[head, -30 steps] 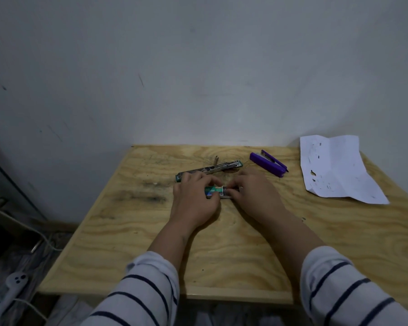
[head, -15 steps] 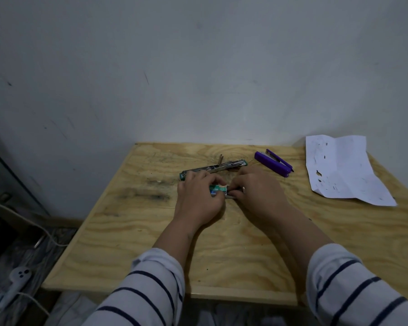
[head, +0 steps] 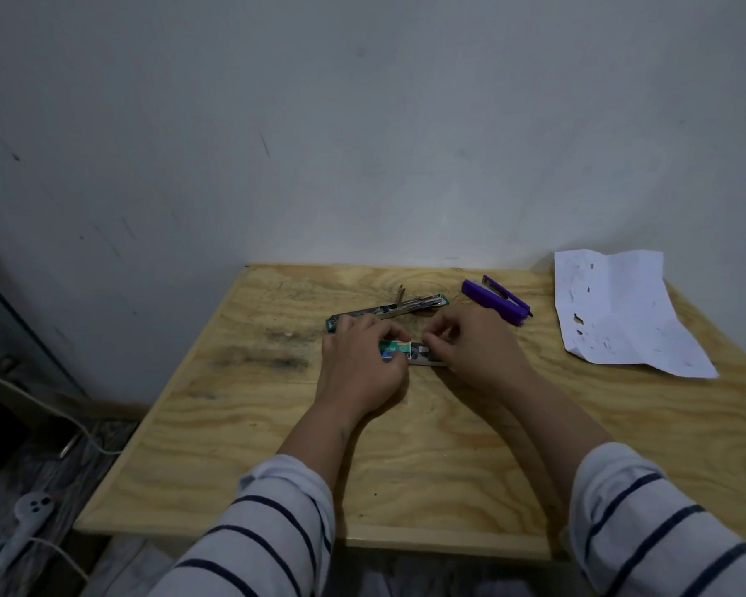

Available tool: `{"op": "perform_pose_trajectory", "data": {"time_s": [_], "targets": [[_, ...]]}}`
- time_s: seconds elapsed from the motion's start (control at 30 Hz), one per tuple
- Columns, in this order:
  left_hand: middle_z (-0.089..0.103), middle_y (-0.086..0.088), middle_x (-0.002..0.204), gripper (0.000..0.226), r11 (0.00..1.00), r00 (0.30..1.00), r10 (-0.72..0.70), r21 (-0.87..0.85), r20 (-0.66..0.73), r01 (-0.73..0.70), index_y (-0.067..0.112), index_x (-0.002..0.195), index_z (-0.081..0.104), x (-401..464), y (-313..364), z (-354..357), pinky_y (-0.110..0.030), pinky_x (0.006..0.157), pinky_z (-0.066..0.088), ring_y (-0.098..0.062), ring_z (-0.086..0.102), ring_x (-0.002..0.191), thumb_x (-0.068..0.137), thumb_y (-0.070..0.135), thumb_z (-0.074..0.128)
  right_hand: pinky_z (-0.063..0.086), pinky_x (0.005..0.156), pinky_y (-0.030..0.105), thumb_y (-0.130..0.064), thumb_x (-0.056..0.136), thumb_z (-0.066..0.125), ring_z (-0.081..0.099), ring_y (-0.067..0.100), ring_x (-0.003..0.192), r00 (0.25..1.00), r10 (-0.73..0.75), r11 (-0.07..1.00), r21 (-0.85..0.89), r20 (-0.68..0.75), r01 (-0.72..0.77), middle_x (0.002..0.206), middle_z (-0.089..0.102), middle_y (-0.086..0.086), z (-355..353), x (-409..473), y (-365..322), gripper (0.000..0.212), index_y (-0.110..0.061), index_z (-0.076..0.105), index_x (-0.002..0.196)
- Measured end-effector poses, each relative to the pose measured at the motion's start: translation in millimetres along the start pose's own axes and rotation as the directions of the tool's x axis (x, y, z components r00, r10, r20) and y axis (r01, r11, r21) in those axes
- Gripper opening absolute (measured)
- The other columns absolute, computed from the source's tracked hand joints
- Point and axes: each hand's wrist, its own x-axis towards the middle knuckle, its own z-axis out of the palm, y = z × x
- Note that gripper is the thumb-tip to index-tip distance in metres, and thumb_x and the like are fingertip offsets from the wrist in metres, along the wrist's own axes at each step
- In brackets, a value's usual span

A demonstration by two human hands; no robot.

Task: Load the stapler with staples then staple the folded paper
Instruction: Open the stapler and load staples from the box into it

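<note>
A small green staple box point(head: 395, 349) lies on the plywood table point(head: 405, 458), held at its left end by my left hand point(head: 362, 364). My right hand point(head: 474, 351) pinches the inner tray with the grey staples point(head: 425, 358) at the box's right end. Just behind my hands a green and metal stapler point(head: 388, 310) lies opened out flat. A purple stapler point(head: 496, 300) rests further right, slightly open. The creased white paper point(head: 621, 312) lies unfolded at the table's far right.
A grey wall stands right behind the table. On the floor at the left lie a white power strip point(head: 27, 517) and white cables point(head: 39, 407). The table's front edge is near my striped sleeves.
Both hands stay on the staple box. The inner tray now shows a little further out at the box's right end. The camera has shifted slightly.
</note>
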Motion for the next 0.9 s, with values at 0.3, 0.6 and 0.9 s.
{"op": "perform_pose_trajectory", "data": {"time_s": [0.3,0.6,0.9], "targets": [[0.05,0.019,0.093,0.024,0.999,0.999,0.033,-0.032,-0.007,-0.033,0.035,0.096,0.062,-4,1,-3,-0.032,0.081,0.026,-0.012,0.038,0.105,0.075,0.036,0.05,0.056,0.081,0.033,-0.012,0.082,0.069,0.067,0.015,0.083,0.985,0.165,0.957,0.252,-0.058,-0.146,0.089,0.072,0.003,-1,9,8,0.009,-0.013,0.072,0.091],[0.054,0.019,0.091,0.027,0.998,0.999,0.034,-0.05,-0.013,-0.034,0.035,0.089,0.063,-6,2,-4,-0.034,0.086,0.029,-0.011,0.041,0.102,0.07,0.041,0.045,0.05,0.075,0.028,-0.006,0.08,0.069,0.06,0.011,0.081,0.991,0.119,0.992,0.04,-0.068,-0.116,0.091,0.071,-0.001,6,15,15,0.015,-0.019,0.069,0.086],[0.058,0.012,0.094,0.028,0.994,0.996,0.01,-0.111,-0.09,-0.02,0.031,0.091,0.07,-2,-4,3,-0.035,0.082,0.031,-0.011,0.041,0.099,0.095,0.039,0.044,0.045,0.076,0.022,-0.018,0.082,0.071,0.056,0.008,0.084,0.982,0.187,0.982,0.032,0.034,-0.188,0.103,0.069,0.002,-7,11,24,0.026,-0.013,0.069,0.107]]}}
